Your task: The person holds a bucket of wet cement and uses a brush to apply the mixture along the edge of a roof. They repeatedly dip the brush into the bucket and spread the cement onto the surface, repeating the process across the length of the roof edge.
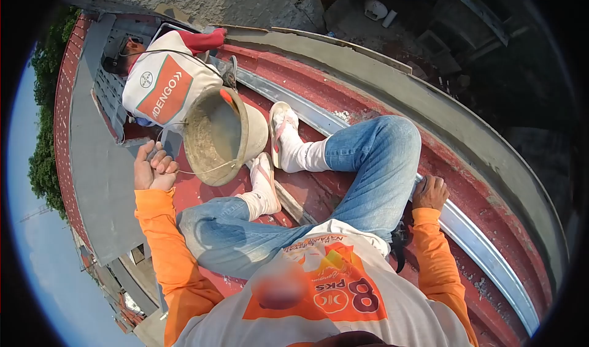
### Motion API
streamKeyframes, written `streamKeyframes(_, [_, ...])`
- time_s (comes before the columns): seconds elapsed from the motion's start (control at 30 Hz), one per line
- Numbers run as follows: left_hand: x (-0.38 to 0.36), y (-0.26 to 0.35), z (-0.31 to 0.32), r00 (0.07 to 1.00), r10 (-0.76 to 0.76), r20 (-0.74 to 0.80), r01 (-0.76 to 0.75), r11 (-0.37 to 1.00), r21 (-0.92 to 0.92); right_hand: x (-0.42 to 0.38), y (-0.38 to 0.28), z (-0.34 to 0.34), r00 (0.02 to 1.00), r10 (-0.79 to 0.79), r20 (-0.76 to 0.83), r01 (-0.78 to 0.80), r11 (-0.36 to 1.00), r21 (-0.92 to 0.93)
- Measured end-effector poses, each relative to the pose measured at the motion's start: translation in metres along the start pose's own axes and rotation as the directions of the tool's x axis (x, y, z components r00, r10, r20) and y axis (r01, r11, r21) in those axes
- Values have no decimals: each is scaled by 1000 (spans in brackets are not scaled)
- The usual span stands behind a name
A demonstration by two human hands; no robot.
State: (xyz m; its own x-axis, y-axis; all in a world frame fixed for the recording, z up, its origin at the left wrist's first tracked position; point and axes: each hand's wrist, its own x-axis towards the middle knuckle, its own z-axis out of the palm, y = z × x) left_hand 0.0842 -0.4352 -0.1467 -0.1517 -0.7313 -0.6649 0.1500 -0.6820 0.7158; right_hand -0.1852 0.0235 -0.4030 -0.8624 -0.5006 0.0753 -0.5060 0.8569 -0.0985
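My left hand (156, 165) is closed round the thin wire handle (211, 170) of a bucket (254, 129). The bucket tilts with its mouth toward me, and greyish liquid and a cement-like crust show inside. An orange-red piece (227, 99) sits at its rim. Beside my right thigh, my right hand (431, 192) rests on a long shiny metal strip (469, 229). Its fingers are curled under; whatever they may hold is hidden.
I sit on a red ribbed metal roof (325, 197). A co-worker (169, 80) crouches ahead, just beyond the bucket. A grey cement ledge (429, 105) curves along the right, with a dark lower area (478, 77) past it. Grey roofing (113, 181) lies to the left.
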Motion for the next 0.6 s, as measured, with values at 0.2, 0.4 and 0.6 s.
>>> streamKeyframes(0.2, [20, 1, 20, 988, -45, 144, 42, 999, 21, 3, -4, 10, 998, -11, 56, 17, 993, -117])
streamKeyframes(0.4, [37, 4, 30, 962, -65, 266, 48, 996, 71, 7, -12, 6, 998, -7, 63, 16, 989, -144])
streamKeyframes(0.6, [48, -4, 26, 960, -95, 262, 63, 990, 130, 5, -10, 11, 999, 2, 51, 6, 987, -159])
